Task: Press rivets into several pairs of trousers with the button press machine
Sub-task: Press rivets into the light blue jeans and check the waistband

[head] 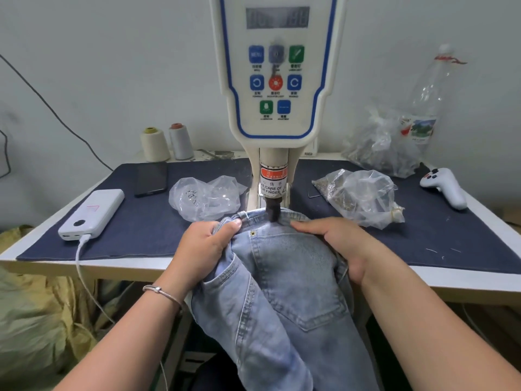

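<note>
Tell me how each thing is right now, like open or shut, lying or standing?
Jeans: held under the press head.
Left hand: grips the denim.
Right hand: fingers flat on the waistband.
Bottle: upright, capped.
Power bank: lying, cable plugged in.
Phone: screen dark.

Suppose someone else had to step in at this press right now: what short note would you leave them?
Left hand: grips a bunched fold of the jeans near the waistband.
Right hand: fingers laid flat on the denim, to the right of the press head.
Jeans: waistband under the press head, legs hanging off the table edge.
Done: one rivet sits at the pocket corner.
Left: whether the press head is setting one now is not clear. Rivet bags lie alongside.
</note>
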{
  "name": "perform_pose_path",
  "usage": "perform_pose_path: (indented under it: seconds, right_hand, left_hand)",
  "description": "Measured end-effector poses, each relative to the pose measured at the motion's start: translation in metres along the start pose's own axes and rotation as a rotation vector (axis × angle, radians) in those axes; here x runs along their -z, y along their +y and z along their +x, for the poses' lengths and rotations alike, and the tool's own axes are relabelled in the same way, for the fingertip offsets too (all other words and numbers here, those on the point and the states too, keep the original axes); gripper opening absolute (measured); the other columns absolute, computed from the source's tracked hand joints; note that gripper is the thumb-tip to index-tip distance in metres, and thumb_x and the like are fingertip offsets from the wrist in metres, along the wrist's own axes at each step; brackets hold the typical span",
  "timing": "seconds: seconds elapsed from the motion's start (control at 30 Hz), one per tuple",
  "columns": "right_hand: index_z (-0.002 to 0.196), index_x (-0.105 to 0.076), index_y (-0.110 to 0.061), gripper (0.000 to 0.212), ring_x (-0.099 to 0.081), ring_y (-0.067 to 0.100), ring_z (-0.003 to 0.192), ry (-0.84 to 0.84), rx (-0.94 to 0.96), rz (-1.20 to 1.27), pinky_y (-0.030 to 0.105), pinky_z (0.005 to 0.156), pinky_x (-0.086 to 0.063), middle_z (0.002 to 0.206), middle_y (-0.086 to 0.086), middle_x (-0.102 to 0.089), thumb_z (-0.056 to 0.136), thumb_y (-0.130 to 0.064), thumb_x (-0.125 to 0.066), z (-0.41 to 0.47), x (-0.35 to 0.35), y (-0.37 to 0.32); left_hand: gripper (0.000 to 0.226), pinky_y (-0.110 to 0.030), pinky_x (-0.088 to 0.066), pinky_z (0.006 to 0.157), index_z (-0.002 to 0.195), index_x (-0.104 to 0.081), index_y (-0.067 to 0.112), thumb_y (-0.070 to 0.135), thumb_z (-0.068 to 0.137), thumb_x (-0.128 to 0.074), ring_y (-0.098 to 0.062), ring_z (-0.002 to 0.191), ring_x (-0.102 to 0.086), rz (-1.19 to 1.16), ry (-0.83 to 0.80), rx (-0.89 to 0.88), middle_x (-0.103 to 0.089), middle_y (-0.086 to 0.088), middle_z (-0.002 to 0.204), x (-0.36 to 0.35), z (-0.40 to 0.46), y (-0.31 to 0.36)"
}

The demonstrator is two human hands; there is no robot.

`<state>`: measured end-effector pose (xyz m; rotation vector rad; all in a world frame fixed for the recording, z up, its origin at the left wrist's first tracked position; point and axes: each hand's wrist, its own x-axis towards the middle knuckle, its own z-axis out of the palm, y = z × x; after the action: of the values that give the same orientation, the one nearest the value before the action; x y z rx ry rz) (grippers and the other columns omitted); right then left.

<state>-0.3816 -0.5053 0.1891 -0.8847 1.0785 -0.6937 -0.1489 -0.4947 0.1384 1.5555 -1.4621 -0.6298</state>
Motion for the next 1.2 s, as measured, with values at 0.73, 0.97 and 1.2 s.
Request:
perform_pose_path:
  seconds: [0.73,0.97,1.2]
  right_hand:
    - [0.095,-0.066,0.010,0.037,-0.061,0.030,0.083,-0.423,0.119,-0.483,0.043,0.085,-0.050,0.098,0.028,-0.068,0.076,-0.022,-0.072,-0.075,-0.044,0.024]
    - [0.074,-0.068,-0.011,0.025,-0.060,0.014,0.062,-0.371,0.239,-0.769,0.023,0.060,-0.046,0.068,0.005,-0.066,0.059,-0.024,-0.083,-0.092,-0.012,0.006]
    - [0.092,-0.069,0.003,0.034,-0.061,0.024,0.075,-0.446,0.221,-0.710,0.035,0.072,-0.048,0.084,0.015,-0.065,0.058,-0.001,-0.065,-0.087,0.003,0.007]
  left_hand:
    - [0.083,-0.043,-0.050,0.093,0.118,-0.062,-0.006,0.054,0.065,-0.086,-0.032,0.103,-0.064,-0.138,-1.079,0.058,-0.066,-0.030,0.118,0.060,-0.074,0.083]
    - [0.020,-0.024,-0.052,0.062,0.079,-0.072,0.006,-0.002,0.061,-0.072,-0.017,0.063,-0.064,-0.220,-1.041,0.081,-0.069,-0.006,0.074,0.043,-0.081,0.087]
    - [0.016,-0.019,-0.047,0.055,0.057,-0.067,0.010,-0.001,0.048,-0.060,-0.013,0.054,-0.059,-0.450,-1.029,0.102,-0.063,-0.002,0.059,0.037,-0.077,0.085]
